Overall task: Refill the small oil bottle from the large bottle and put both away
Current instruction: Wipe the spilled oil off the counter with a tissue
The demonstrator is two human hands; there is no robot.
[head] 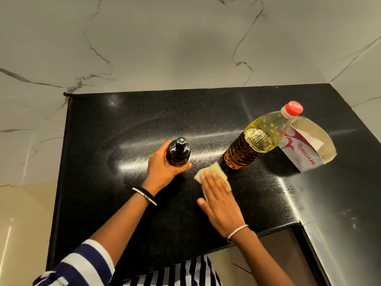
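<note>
Two hands, two jobs: the left hand [162, 170] keeps the small oil bottle [178, 152] out of the way while the right hand [221, 205] wipes.

The left fingers and thumb curl round the bottle's dark body, pump top on, apparently so the spot beside it can be cleaned. Whether its base touches the black counter [123, 120] I cannot tell. Just beside it the right hand lies flat, fingers straight, pressing a pale yellowish tissue [214, 172] onto the counter, probably to mop up oil. Just beyond the tissue the large bottle [253, 141] stands upright, partly full, with its red cap [292, 108] on. An open tissue box [309, 145] sits just behind it, likely the tissue's source. With both bottles closed, the pouring looks finished, and the putting away is not yet done.
</note>
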